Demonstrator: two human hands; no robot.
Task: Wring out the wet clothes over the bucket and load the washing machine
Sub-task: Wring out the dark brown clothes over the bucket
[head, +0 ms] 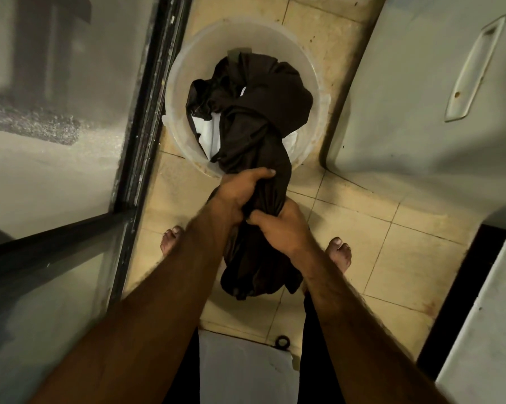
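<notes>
Dark wet cloth (257, 176) is clenched in both my fists, right hand (281, 228) nearer me, left hand (240, 191) just above it, its far end lying in the bucket (304, 68). I think wringing is underway; white pieces (208, 135) wait there, and nothing seems loaded in the washing machine (421, 83) beside it.

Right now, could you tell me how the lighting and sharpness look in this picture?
Head view: dim, warm yellowish light; the dark cloth in the bucket loses fold detail; wide-angle bending curves the window frame; forearms near the bottom edge are soft, and both hands stay fairly sharp.
</notes>
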